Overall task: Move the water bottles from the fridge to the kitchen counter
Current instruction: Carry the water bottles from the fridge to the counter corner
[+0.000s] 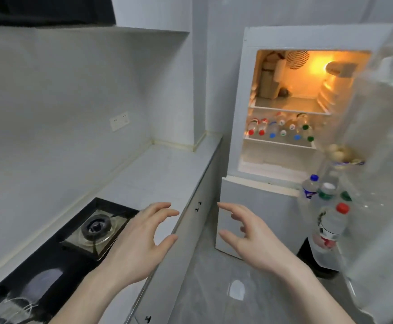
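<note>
Both hands are hanging spread and holding nothing, left hand (137, 244) over the bench (158, 169) edge, right hand (249, 239) nearer the fridge (237, 113); the reach looks to be just beginning. Water bottles (282, 129) are lying on the fridge's middle shelf, so next is stepping closer and gripping one.

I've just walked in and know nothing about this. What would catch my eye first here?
Most likely the open fridge, glowing orange inside at upper right, with a row of water bottles lying on its middle shelf, coloured caps facing out. Next, the two bare hands, left hand and right hand, reaching forward with relaxed fingers, holding nothing. More upright bottles stand in the door rack at right, and a black gas stove sits in the counter at left.
</note>
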`<state>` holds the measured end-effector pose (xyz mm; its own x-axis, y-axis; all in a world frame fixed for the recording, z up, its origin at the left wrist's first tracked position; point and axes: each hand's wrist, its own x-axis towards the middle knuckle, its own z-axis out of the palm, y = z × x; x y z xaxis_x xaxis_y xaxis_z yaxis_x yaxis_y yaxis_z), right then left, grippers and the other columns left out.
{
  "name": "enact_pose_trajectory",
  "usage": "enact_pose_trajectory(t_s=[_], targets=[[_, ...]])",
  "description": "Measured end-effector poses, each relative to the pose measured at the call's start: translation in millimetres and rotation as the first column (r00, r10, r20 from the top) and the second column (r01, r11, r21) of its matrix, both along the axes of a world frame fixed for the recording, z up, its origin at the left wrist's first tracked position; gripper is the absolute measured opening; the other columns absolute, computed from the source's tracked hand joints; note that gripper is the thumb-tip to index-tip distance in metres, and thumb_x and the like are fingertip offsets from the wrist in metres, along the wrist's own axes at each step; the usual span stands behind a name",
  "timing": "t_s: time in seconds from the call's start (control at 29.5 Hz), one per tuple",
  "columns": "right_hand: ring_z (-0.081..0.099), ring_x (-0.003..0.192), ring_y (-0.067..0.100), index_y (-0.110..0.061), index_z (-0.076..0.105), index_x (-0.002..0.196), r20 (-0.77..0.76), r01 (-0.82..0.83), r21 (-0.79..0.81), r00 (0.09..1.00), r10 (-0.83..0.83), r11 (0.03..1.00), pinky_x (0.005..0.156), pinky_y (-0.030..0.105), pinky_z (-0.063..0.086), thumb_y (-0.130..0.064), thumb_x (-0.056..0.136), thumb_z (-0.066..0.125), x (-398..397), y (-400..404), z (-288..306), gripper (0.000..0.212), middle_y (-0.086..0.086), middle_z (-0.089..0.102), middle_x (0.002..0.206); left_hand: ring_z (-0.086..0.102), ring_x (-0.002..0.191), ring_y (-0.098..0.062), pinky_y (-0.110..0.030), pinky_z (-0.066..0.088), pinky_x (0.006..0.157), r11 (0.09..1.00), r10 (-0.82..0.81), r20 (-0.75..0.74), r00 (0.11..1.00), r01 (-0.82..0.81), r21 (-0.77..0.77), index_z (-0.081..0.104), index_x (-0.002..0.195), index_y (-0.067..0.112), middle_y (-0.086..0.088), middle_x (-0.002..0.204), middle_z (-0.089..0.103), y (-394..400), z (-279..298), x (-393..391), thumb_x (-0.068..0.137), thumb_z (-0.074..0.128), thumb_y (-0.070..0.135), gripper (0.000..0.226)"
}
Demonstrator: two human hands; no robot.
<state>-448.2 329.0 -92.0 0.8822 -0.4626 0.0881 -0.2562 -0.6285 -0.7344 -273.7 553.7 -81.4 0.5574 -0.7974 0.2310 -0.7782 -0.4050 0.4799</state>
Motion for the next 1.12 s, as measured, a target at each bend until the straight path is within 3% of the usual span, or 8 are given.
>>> enact_pose_trajectory(t_s=[0.34,0.44,0.61,0.75,0.88,0.98,1.12], targets=[[0.045,0.131,-0.008,-0.05,0.043,0.147,0.021,0.206,0.007,0.978,-0.206,0.979,0.115,0.027,0.04,-0.038,0.099,0.064,54.2,-57.2,16.1,0.053,-0.033,0.043,0.145,0.039,0.134,0.01,-0.021,0.038,0.109,0.983,-0.18,-0.007,0.984,0.18,-0.036,0.053,0.132,0.052,0.039,0.146,0.035,-86.9,1.8,93.9,0.095,0.065,0.046,0.04],[0.046,0.132,-0.007,-0.05,0.044,0.147,0.018,0.259,0.014,0.966,-0.259,0.966,0.114,0.029,0.042,-0.039,0.099,0.064,56.3,-67.9,15.2,0.054,-0.033,0.043,0.146,0.038,0.135,0.01,-0.013,0.029,0.106,0.971,-0.239,-0.022,0.971,0.239,-0.014,0.054,0.133,0.05,0.038,0.146,0.035,-114.5,-5.5,105.7,0.095,0.065,0.045,0.039],[0.048,0.129,-0.007,-0.049,0.045,0.146,0.017,0.405,0.002,0.914,-0.405,0.914,0.11,0.028,0.045,-0.038,0.097,0.066,39.1,-98.4,15.1,0.054,-0.034,0.045,0.143,0.04,0.133,0.01,-0.014,0.031,0.106,0.923,-0.383,-0.045,0.922,0.384,-0.004,0.054,0.133,0.049,0.039,0.147,0.034,-177.5,-13.5,113.3,0.094,0.066,0.047,0.041],[0.05,0.126,-0.008,-0.049,0.046,0.146,0.032,0.483,0.004,0.875,-0.483,0.876,0.097,0.009,0.041,-0.033,0.098,0.067,27.4,-131.9,12.2,0.055,-0.042,0.042,0.137,0.043,0.132,0.01,-0.015,0.036,0.104,0.891,-0.454,-0.036,0.89,0.454,-0.008,0.055,0.133,0.048,0.036,0.148,0.035,-236.6,-15.2,121.5,0.093,0.065,0.05,0.042],[0.048,0.124,-0.014,-0.052,0.045,0.144,0.019,0.508,0.018,0.861,-0.508,0.861,0.094,0.007,0.041,-0.035,0.097,0.068,27.9,-171.1,8.7,0.055,-0.048,0.038,0.134,0.05,0.115,0.012,-0.018,0.05,0.087,0.875,-0.483,-0.077,0.872,0.483,-0.025,0.053,0.132,0.052,0.039,0.147,0.033,-286.1,-12.0,119.9,0.092,0.065,0.052,0.041],[0.049,0.127,-0.009,-0.052,0.045,0.145,0.046,0.513,0.027,0.857,-0.513,0.858,0.097,0.014,0.043,-0.036,0.096,0.069,36.4,-220.5,9.5,0.056,-0.039,0.043,0.139,0.055,0.098,0.012,-0.015,0.044,0.085,0.875,-0.484,-0.079,0.871,0.484,-0.018,0.054,0.132,0.05,0.04,0.145,0.034,-336.5,-10.4,122.5,0.094,0.066,0.049,0.04],[0.05,0.126,-0.008,-0.053,0.045,0.144,0.067,0.498,0.058,0.863,-0.501,0.865,0.102,0.018,0.044,-0.036,0.097,0.068,50.1,-273.1,10.6,0.055,-0.039,0.044,0.14,0.046,0.127,0.01,-0.018,0.047,0.091,0.869,-0.495,-0.045,0.868,0.495,-0.01,0.054,0.133,0.048,0.037,0.148,0.035,-393.0,-8.6,136.1,0.093,0.066,0.047,0.041]])
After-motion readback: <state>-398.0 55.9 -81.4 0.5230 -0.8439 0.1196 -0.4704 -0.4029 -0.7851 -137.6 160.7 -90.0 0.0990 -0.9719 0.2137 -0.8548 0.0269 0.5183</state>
